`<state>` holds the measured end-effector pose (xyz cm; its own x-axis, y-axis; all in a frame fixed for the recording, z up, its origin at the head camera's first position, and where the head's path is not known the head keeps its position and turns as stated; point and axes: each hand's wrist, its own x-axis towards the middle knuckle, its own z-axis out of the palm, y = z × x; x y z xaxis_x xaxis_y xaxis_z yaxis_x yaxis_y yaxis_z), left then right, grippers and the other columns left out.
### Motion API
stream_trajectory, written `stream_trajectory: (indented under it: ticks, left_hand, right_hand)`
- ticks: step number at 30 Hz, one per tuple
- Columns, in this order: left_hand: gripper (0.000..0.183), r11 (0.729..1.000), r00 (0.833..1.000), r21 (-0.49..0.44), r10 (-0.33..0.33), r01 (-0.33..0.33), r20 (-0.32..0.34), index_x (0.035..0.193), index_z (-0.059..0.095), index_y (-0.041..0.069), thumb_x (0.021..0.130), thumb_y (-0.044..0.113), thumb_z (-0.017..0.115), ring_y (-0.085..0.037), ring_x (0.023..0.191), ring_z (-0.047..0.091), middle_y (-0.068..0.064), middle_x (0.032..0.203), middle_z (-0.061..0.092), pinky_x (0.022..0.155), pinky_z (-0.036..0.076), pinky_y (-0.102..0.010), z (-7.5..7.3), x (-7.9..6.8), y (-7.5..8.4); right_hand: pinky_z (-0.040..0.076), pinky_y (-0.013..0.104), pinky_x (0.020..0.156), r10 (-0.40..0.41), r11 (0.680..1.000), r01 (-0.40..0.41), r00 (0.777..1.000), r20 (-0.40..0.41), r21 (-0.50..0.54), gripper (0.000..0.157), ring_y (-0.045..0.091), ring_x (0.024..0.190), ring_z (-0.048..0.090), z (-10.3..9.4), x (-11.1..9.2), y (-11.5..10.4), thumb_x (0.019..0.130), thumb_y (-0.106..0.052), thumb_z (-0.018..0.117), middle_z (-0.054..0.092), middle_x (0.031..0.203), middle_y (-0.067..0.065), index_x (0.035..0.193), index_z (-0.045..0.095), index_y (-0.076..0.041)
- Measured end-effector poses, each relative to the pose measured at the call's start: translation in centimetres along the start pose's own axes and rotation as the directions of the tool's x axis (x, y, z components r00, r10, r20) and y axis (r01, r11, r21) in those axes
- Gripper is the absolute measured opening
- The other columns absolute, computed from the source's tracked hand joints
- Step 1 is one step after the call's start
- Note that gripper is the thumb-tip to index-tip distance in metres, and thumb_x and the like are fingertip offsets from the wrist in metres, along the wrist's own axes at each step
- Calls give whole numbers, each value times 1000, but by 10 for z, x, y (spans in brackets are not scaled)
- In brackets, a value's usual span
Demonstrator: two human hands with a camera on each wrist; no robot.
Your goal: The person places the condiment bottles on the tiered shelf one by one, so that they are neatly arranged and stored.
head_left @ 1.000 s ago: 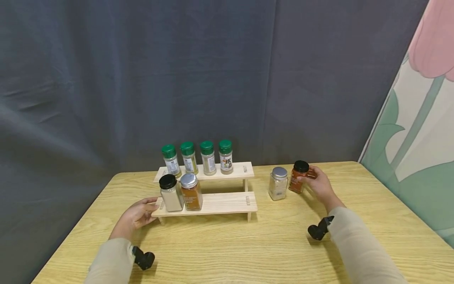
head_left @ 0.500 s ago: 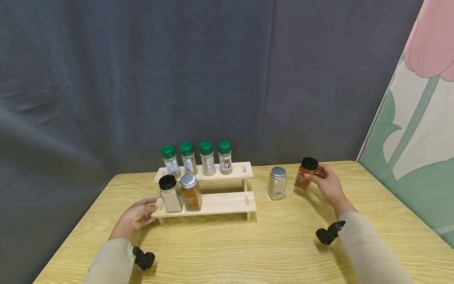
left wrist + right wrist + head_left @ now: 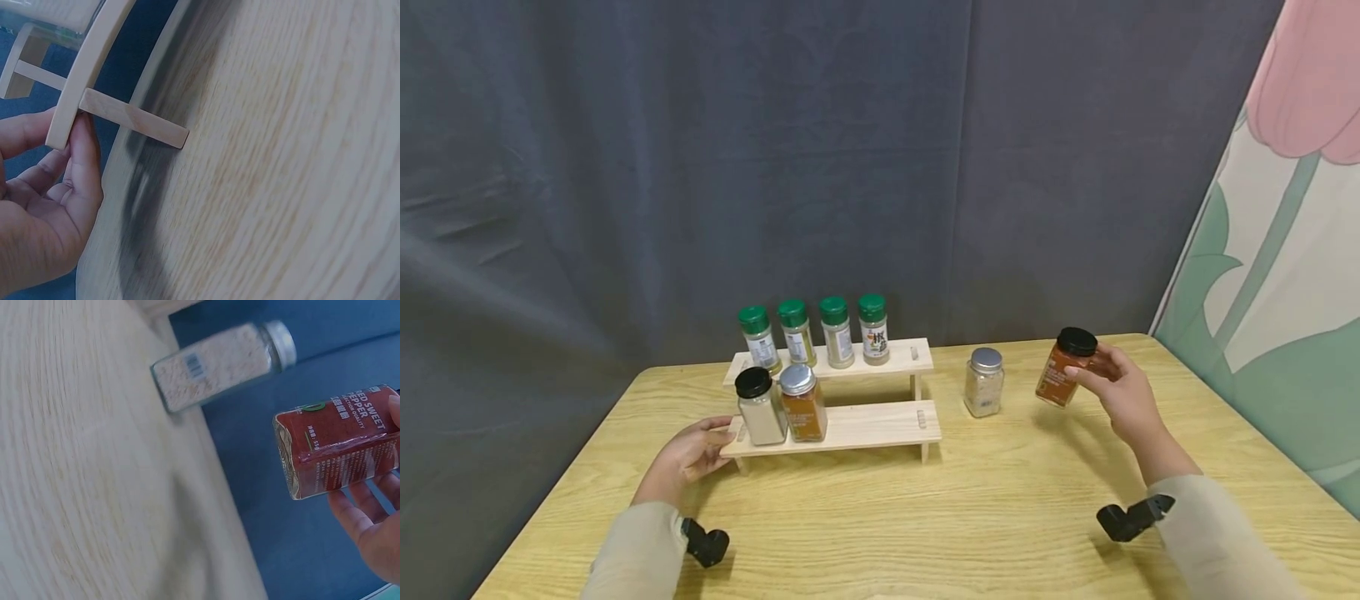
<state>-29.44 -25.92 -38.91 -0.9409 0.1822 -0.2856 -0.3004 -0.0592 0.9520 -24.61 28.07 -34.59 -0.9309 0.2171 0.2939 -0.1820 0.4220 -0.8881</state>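
Note:
My right hand [image 3: 1126, 400] holds a red sweet pepper jar [image 3: 1063, 371] with a black lid, tilted slightly above the table; its label shows in the right wrist view. Left of it a silver-lidded jar [image 3: 984, 387] of pale grains stands on the table. With thumb and fingers, my left hand [image 3: 688, 457] pinches the left end of the lower shelf of a two-tier wooden spice rack [image 3: 872, 427]. On that shelf stand a black-lidded jar of pale powder [image 3: 763, 412] and a silver-lidded jar of orange-brown powder [image 3: 803, 408].
Several green-capped shakers [image 3: 837, 335] line the rack's upper shelf. The light wooden table [image 3: 850, 525] ends at a dark curtain [image 3: 812, 167] behind. A flower-patterned panel [image 3: 1285, 292] stands to the right.
My right hand has lifted the red sweet pepper jar off the table and carried it right, away from the jar of pale grains. My left hand stays on the rack.

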Motion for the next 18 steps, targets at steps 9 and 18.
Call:
stream_trajectory:
  ticks: [9,18]
  left_hand:
    - [56,1000,1000,1,6,-6,23,129,11,-11,85,-4,45,-10,68,57,-4,82,53,60,47,-22,-1,0,-2]
    - [57,1000,1000,5,12,-12,3,130,13,-11,84,-3,47,-11,68,58,-3,81,54,59,47,-22,-2,1,-1]
  right_hand:
    - [38,11,69,-93,983,85,995,40,165,34,-2,87,47,9,-15,-23,80,-13,62,54,88,-18,111,49,-23]
    - [39,19,73,-143,979,122,982,126,163,41,4,90,47,44,-19,-45,80,-11,62,55,88,-15,118,47,-4]
